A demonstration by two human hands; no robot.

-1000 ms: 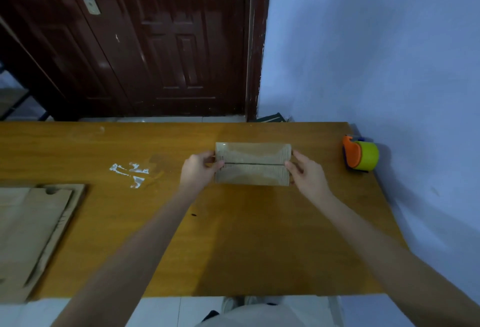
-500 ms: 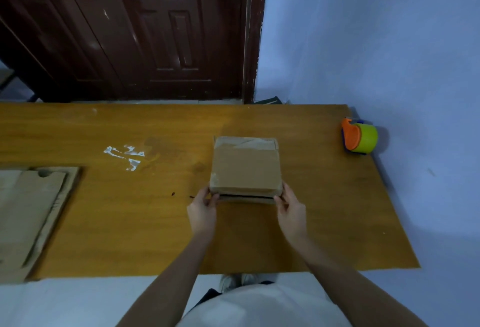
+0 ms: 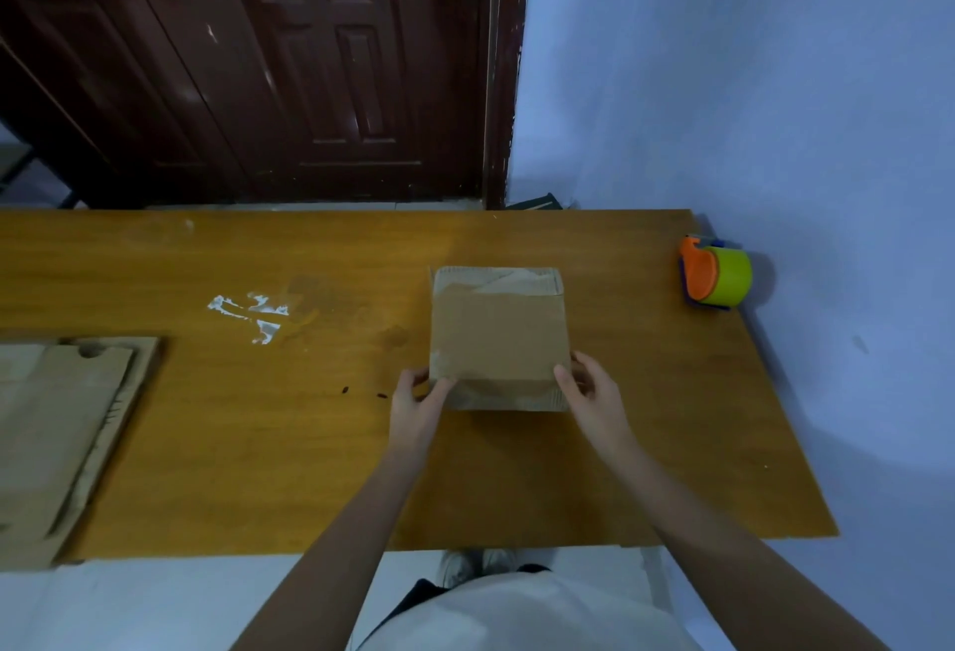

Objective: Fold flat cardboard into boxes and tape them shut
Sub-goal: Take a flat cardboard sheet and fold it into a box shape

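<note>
The cardboard box (image 3: 497, 335) sits on the wooden table (image 3: 517, 469), held at its near corners between both hands. The left hand (image 3: 416, 405) grips the near left corner, thumb on top; the right hand (image 3: 594, 394) grips the near right corner the same way. Left of the left hand, well apart, lies a stack of flat cardboard (image 3: 57, 423). Beyond the right hand, near the wall, rests an orange and green tape dispenser (image 3: 715, 278). White smears (image 3: 250, 312) mark the tabletop beyond the left hand.

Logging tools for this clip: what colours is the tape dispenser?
The tape dispenser is orange with a yellow-green roll, clearest in the head view.
</note>
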